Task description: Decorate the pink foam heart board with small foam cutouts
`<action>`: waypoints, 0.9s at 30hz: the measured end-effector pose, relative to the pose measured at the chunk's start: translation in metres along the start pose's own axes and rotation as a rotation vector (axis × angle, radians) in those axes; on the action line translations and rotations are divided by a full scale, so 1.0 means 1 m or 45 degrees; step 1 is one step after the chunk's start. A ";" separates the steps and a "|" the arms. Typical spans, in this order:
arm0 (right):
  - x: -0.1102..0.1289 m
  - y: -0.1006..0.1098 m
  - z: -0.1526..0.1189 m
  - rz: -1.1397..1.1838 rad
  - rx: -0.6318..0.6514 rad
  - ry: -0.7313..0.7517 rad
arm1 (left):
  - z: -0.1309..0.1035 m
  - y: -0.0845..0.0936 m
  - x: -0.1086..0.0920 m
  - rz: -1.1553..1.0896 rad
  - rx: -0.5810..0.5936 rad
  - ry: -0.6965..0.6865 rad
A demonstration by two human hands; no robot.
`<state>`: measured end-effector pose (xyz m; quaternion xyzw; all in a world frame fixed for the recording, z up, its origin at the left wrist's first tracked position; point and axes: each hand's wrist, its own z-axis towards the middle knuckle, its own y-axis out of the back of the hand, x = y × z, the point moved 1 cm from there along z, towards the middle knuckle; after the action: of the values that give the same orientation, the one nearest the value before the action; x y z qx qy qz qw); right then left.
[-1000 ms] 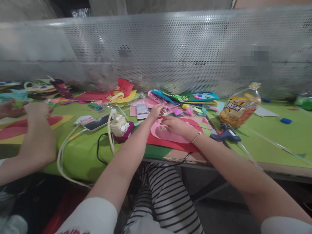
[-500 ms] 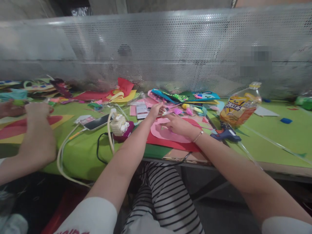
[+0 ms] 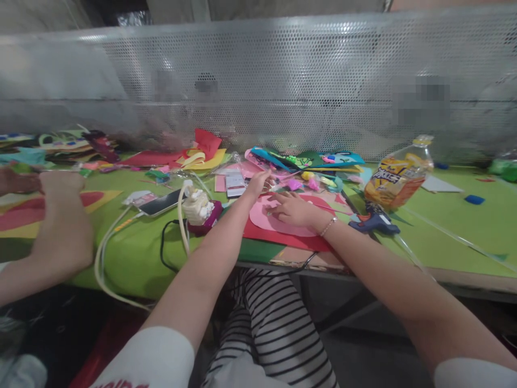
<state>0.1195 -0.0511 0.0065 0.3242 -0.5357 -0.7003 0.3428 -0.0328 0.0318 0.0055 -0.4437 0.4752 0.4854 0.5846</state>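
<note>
At the far left of the green-covered desk [image 3: 448, 213], a co-worker's hand [image 3: 62, 183] is bent over a yellow sheet [image 3: 108, 198] bearing a rounded red shape [image 3: 91, 200]. Nearer, the wearer's white sleeve [image 3: 149, 353] carries red lettering, cut off by the frame and unreadable. A dark flat phone [image 3: 163, 203] lies with a pale cable at its end, probably charging, and beside it a stack of cream plug adapters [image 3: 198, 209] rises from a purple power block [image 3: 210, 220], presumably placed there to keep power within reach. The left hand [image 3: 260, 183] is at the far edge of a rounded pink paper sheet [image 3: 264, 221], its fingers loosely curled; whether they pinch anything I cannot tell. That pink sheet lies on a larger red sheet [image 3: 288, 242] near the desk's front edge. The right hand [image 3: 294, 207] rests over the pink sheet with fingers spread and palm down, seemingly to keep it flat. Just right of the wrist lies a dark blue glue gun [image 3: 377, 223], likely kept close for easy reach. Behind it stands a clear plastic bottle [image 3: 398, 175] with a yellow cap and orange-yellow label, whose large lettering I cannot read surely.
</note>
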 end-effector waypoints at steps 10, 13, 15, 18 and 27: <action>-0.024 -0.002 0.003 0.321 -0.460 -0.060 | 0.001 -0.001 0.000 0.014 -0.009 0.014; -0.030 0.002 -0.001 0.319 -0.470 -0.055 | 0.001 -0.001 0.000 0.025 -0.001 0.018; -0.030 0.005 -0.004 0.296 -0.385 0.022 | 0.001 0.000 0.000 0.030 -0.005 0.018; -0.028 0.011 -0.008 0.275 -0.265 0.107 | 0.000 0.000 -0.001 0.041 -0.024 0.022; -0.028 0.018 -0.012 0.280 -0.109 0.138 | -0.005 -0.001 -0.002 0.039 -0.028 0.017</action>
<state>0.1472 -0.0375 0.0236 0.2858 -0.5183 -0.6623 0.4595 -0.0329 0.0267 0.0066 -0.4461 0.4803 0.4966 0.5690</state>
